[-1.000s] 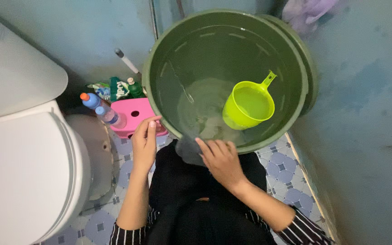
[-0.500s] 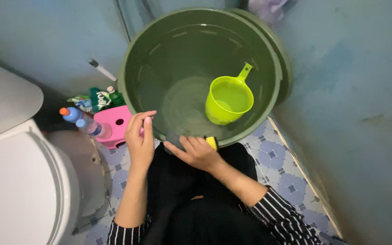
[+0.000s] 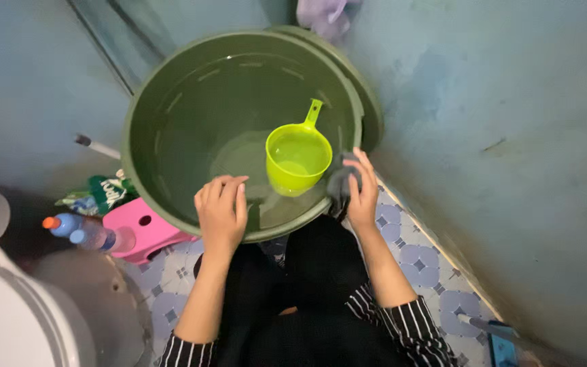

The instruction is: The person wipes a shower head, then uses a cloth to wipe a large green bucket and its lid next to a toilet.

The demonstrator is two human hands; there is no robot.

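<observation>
Our left hand (image 3: pixel 222 209) rests flat and open on the tub (image 3: pixel 171 81) rim; right hand (image 3: pixel 361 194) clutches a grey cloth (image 3: pixel 341 180) there. Leaning too hard could tip water out.

Counts from my view of the washroom floor

I count one green tub (image 3: pixel 171 129), one lime dipper (image 3: pixel 298 158) between my two hands (image 3: pixel 223 212), one grey cloth (image 3: pixel 340 182) in the right one, one pink stool (image 3: pixel 145 232) and one bottle (image 3: pixel 79 232) left of them.
</observation>
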